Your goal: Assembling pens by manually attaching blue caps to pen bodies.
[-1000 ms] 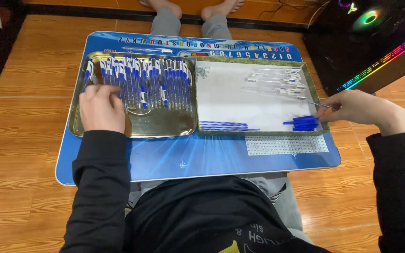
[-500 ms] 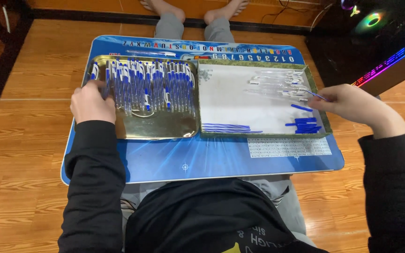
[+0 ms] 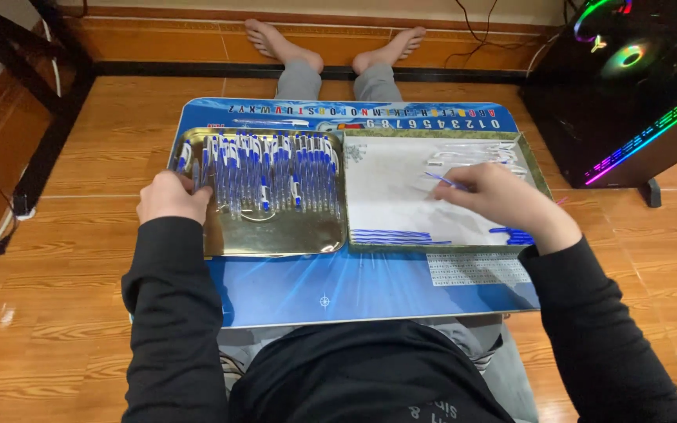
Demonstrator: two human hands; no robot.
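My left hand [image 3: 171, 197] rests closed at the left edge of a gold tray [image 3: 276, 239], its fingers touching the leftmost of several blue-and-white pens [image 3: 272, 168] lined up there. My right hand [image 3: 495, 196] hovers over a second tray with a white floor [image 3: 389, 200] and pinches a thin blue pen refill [image 3: 442, 180]. A row of blue refills [image 3: 389, 235] lies at that tray's near edge. Clear pen barrels [image 3: 476, 155] lie at its far right, and blue caps [image 3: 515, 233] sit by my right wrist.
Both trays stand on a blue lap table [image 3: 354, 290] across my legs. My bare feet [image 3: 331, 43] rest on the wooden floor beyond. A black computer case with coloured lights [image 3: 628, 86] stands at the right; a dark table leg [image 3: 48, 117] stands at the left.
My right hand has moved left from the tray's right edge to its middle and now holds a blue refill. My left hand has shifted slightly along the gold tray's left edge.
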